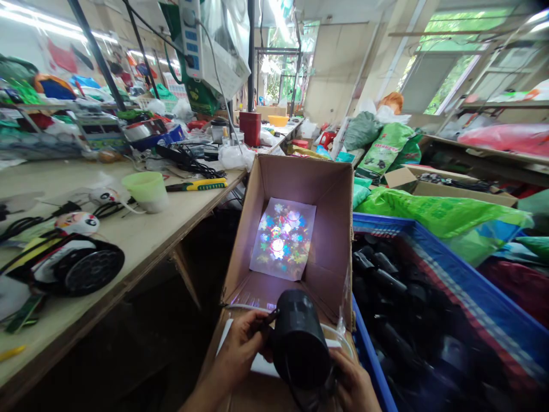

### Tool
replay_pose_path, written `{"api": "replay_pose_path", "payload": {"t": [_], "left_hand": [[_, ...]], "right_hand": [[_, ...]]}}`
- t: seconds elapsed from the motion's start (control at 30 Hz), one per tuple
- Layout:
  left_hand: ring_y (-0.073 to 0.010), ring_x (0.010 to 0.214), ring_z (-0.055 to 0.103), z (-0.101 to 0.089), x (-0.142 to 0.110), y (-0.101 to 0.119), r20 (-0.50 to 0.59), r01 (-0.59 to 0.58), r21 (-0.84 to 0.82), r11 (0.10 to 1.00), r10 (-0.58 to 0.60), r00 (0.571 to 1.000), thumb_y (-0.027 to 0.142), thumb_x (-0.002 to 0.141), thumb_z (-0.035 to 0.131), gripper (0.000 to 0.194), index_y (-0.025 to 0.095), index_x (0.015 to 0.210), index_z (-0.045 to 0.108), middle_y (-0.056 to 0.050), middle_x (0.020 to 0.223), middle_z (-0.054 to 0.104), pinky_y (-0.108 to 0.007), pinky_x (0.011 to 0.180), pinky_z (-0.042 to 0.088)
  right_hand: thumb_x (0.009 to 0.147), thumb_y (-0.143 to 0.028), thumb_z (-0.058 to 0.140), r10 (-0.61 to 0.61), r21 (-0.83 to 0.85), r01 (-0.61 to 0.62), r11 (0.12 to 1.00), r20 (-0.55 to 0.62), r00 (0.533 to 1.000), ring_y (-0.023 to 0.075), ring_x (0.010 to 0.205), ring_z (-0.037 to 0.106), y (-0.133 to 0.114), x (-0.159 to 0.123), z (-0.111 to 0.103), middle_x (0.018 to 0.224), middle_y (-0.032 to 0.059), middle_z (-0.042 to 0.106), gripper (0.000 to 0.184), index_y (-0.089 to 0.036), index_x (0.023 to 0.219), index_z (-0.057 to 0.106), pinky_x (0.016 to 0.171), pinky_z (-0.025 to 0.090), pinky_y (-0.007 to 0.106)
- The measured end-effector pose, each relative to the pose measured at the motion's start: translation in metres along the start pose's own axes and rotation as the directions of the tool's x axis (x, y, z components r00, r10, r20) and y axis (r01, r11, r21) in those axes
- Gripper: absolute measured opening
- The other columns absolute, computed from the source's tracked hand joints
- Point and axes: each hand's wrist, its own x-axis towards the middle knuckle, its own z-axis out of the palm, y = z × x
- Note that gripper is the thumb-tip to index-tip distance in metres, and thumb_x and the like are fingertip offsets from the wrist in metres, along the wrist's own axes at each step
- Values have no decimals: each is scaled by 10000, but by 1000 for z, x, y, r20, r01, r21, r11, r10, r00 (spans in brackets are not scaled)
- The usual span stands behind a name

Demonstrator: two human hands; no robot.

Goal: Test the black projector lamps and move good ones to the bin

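A black cylindrical projector light (300, 340) is held in front of me, its far end toward an open cardboard box (332, 234). Bright snowflake-like patterns in several colours fall on a white sheet (259, 264) against the box's inner back wall. My left hand (243, 343) is closed at the light's left side, fingers pinched around a small dark part there. My right hand (352, 377) grips the light's lower right side; some of its fingers are hidden behind the body. White sheets and a clear round rim lie partly covered beneath the light.
A blue crate (401, 226) full of black lamp-like housings (386, 280) stands at my right. On the left, a workbench (171, 226) carries a pale green cup (146, 191), a yellow-green handled tool (201, 185), cables and a round black-faced device (92, 266). Green bags (441, 209) lie beyond the crate.
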Motion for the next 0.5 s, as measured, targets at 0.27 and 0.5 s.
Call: {"api": "replay_pose_path", "payload": {"t": [0.27, 0.5], "left_hand": [[-97, 491, 522, -2, 1, -2, 6, 0, -17, 1000, 1, 1000, 290, 679, 643, 199, 139, 804, 615, 1, 626, 578, -211, 483, 421], [-106, 474, 553, 0, -1, 0, 20, 11, 16, 1000, -11, 1000, 245, 669, 595, 204, 130, 837, 604, -5, 648, 606, -231, 477, 457]], "right_hand": [[659, -66, 505, -6, 34, 7, 999, -25, 1000, 238, 820, 649, -8, 2, -3, 879, 56, 683, 366, -233, 931, 686, 695, 527, 309], [653, -80, 548, 97, 161, -81, 984, -92, 991, 269, 882, 632, -8, 4, -4, 882, 67, 692, 288, -203, 863, 702, 772, 506, 362]]}}
